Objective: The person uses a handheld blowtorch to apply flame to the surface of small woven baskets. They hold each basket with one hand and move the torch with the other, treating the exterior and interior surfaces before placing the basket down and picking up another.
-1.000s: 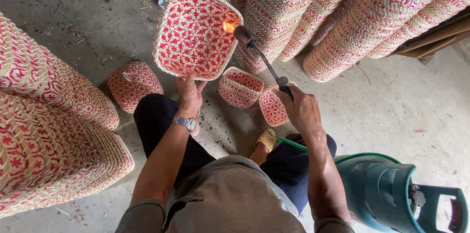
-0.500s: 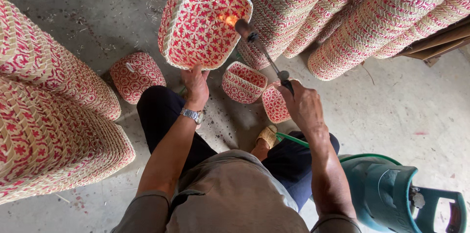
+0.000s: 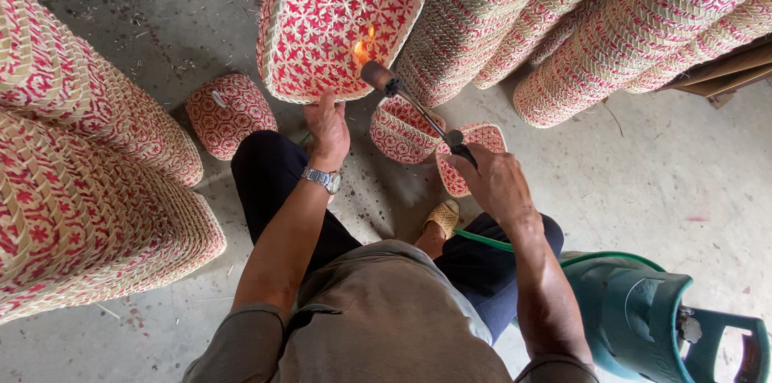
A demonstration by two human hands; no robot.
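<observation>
Red-and-straw woven basket held tilted, lit torch against it

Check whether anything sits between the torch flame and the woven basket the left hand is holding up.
Nothing visible does. The torch in the right hand points its flame straight at the basket, which the left hand grips at its lower rim, off to the flame's side.

Left hand raised fwd, fingers gripping up, wrist w/ watch, forearm extended, right hand fisted in closed grip, knuckles up, arm reaching fwd, elbows bent
</observation>
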